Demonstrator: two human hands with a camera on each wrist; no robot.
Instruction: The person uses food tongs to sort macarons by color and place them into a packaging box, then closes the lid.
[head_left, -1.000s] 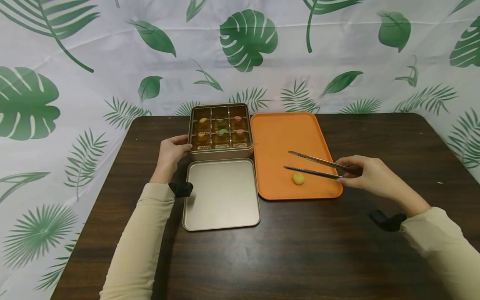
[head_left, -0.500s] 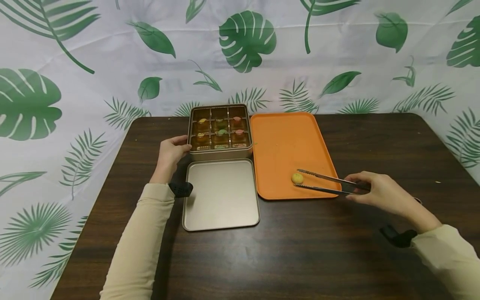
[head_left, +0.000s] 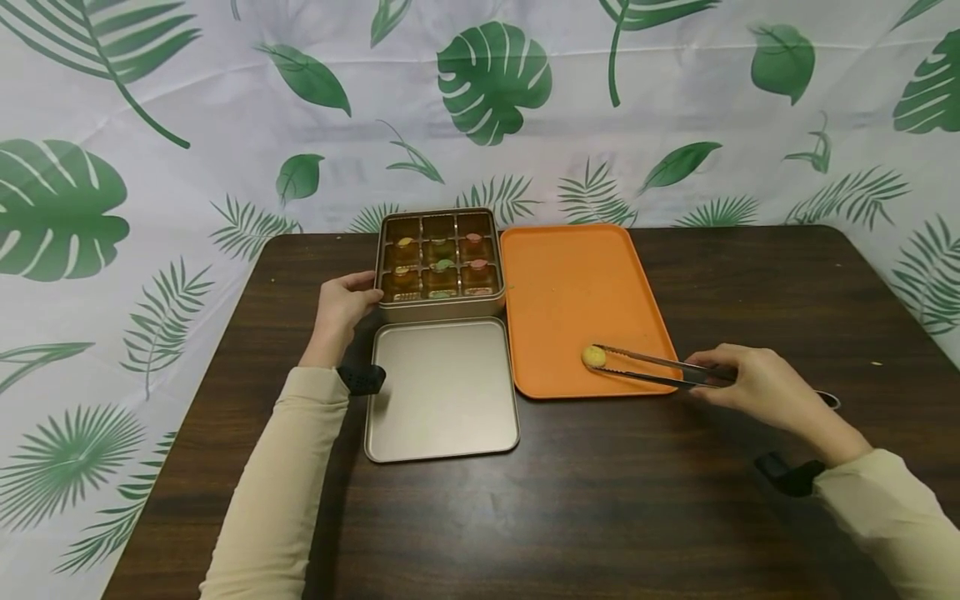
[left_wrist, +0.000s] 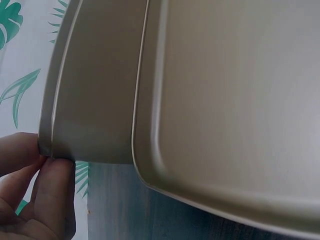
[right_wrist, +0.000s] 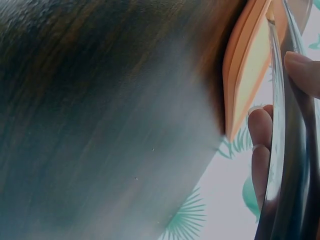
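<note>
My left hand [head_left: 341, 315] holds the near left corner of a square metal tin [head_left: 442, 312], thumb at its front wall. An insert inside the tin has several compartments, with small yellow, green and pink pieces in some of them. My right hand [head_left: 765, 390] grips a pair of metal tongs [head_left: 652, 359], also seen in the right wrist view, with thumb and fingers on either side of the tongs [right_wrist: 278, 140]. The tong tips lie on both sides of a small round yellow cookie-like piece [head_left: 593, 357] on an orange tray [head_left: 570, 283], seemingly touching it.
A flat metal lid [head_left: 442, 392] lies in front of the tin and left of the tray. All stand on a dark wooden table [head_left: 570, 500]. Behind the table hangs a white cloth with green leaves [head_left: 360, 100].
My right hand has moved back and right, bringing the tongs down around the yellow piece, and the tong arms have drawn closer together. My left hand has stayed at the tin's corner.
</note>
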